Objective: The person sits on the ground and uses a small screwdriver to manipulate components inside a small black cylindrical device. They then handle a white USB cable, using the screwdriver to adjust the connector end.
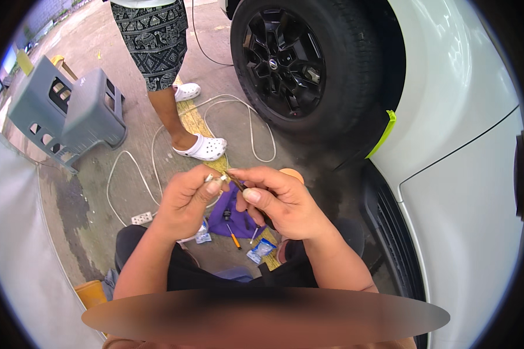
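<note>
In front of my body, both hands are raised close together. My left hand (189,200) is closed, its thumb and forefinger pinching a small white piece (223,177) that looks like a plug or connector. My right hand (288,203) is closed around a slim dark piece (237,182), whose tip meets the white piece. Fingers hide much of the dark piece, so I cannot tell if it is a cable or a tool. Below the hands, a purple cloth (218,225) lies on the ground with an orange-handled screwdriver (234,238) on it.
A white car (454,87) with a black wheel (282,64) stands at the right. Ahead, a person in white clogs (205,148) stands beside a grey plastic chair (78,116). A white cord (135,160) loops over the ground near a power strip (141,218). Clear packets (261,250) lie below.
</note>
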A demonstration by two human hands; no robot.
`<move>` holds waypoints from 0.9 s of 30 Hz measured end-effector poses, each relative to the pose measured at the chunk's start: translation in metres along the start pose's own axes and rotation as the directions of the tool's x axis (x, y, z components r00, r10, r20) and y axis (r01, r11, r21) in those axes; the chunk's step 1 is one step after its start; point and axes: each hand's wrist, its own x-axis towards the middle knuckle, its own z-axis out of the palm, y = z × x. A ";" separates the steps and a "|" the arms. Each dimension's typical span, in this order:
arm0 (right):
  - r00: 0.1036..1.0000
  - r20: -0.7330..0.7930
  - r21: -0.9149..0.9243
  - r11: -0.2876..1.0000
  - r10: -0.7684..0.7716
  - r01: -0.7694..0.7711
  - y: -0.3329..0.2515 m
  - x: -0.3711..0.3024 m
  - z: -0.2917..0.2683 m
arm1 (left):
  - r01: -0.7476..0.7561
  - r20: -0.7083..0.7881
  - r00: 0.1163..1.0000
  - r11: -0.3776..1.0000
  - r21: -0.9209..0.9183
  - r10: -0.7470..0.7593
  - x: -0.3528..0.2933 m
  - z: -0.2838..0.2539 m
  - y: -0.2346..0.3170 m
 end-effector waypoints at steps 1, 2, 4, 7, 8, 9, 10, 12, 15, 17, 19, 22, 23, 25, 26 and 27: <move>1.000 -0.009 0.015 1.000 -0.009 0.009 0.000 0.000 -0.001 | 0.071 0.016 0.997 0.993 -0.098 -0.070 0.000 0.001 0.000; 1.000 -0.018 0.030 0.999 -0.016 0.017 0.001 -0.001 -0.001 | 0.143 0.046 0.990 0.969 -0.203 -0.136 0.001 0.001 0.000; 0.999 -0.034 0.063 0.998 0.006 -0.003 0.002 -0.002 -0.001 | 0.127 -0.011 0.991 0.950 -0.286 -0.136 0.002 0.002 0.001; 1.000 0.004 0.186 0.982 -0.016 0.015 0.001 -0.002 -0.002 | 0.023 -0.084 0.995 0.956 -0.293 -0.049 0.005 0.005 0.003; 1.000 0.017 0.205 0.979 -0.018 0.014 0.001 -0.001 -0.002 | 0.026 -0.083 0.995 0.946 -0.323 -0.056 0.005 0.006 0.004; 0.999 0.031 0.228 0.973 -0.027 0.020 0.000 0.000 -0.003 | 0.029 -0.084 0.994 0.934 -0.356 -0.064 0.006 0.007 0.004; 0.999 0.044 0.254 0.967 -0.032 0.020 0.000 0.001 -0.002 | 0.028 -0.088 0.994 0.913 -0.408 -0.069 0.006 0.008 0.005; 0.998 0.046 0.207 0.977 -0.050 0.039 -0.001 0.002 -0.002 | 0.048 -0.103 0.990 0.917 -0.396 -0.097 0.006 0.010 0.005; 0.998 0.042 0.133 0.990 -0.048 0.042 -0.001 0.003 -0.002 | 0.064 -0.103 0.987 0.894 -0.443 -0.121 0.005 0.014 0.004; 0.998 0.028 0.115 0.992 -0.049 0.045 -0.001 0.004 -0.002 | 0.054 -0.111 0.987 0.883 -0.467 -0.120 0.005 0.018 0.003; 0.995 -0.008 0.052 0.994 -0.097 0.097 0.000 0.007 -0.001 | 0.066 -0.096 0.987 0.870 -0.489 -0.129 0.007 0.019 0.004; 0.952 -0.074 -0.207 0.938 -0.297 0.277 0.003 0.010 0.002 | 0.096 -0.079 0.985 0.860 -0.501 -0.156 0.009 0.022 0.004; 0.908 -0.067 -0.349 0.863 -0.413 0.366 0.004 0.013 0.002 | 0.110 -0.072 0.983 0.853 -0.510 -0.169 0.010 0.023 0.005; 0.871 -0.016 -0.533 0.741 -0.491 0.408 0.005 0.013 -0.001 | 0.174 -0.014 0.972 0.765 -0.620 -0.233 0.011 0.023 0.007; 0.890 0.006 -0.581 0.722 -0.457 0.375 0.005 0.012 -0.004 | 0.184 0.031 0.974 0.699 -0.691 -0.226 0.011 0.023 0.008; 0.906 0.027 -0.629 0.697 -0.423 0.344 0.004 0.011 -0.006 | 0.231 0.026 0.954 0.678 -0.698 -0.299 0.011 0.022 0.010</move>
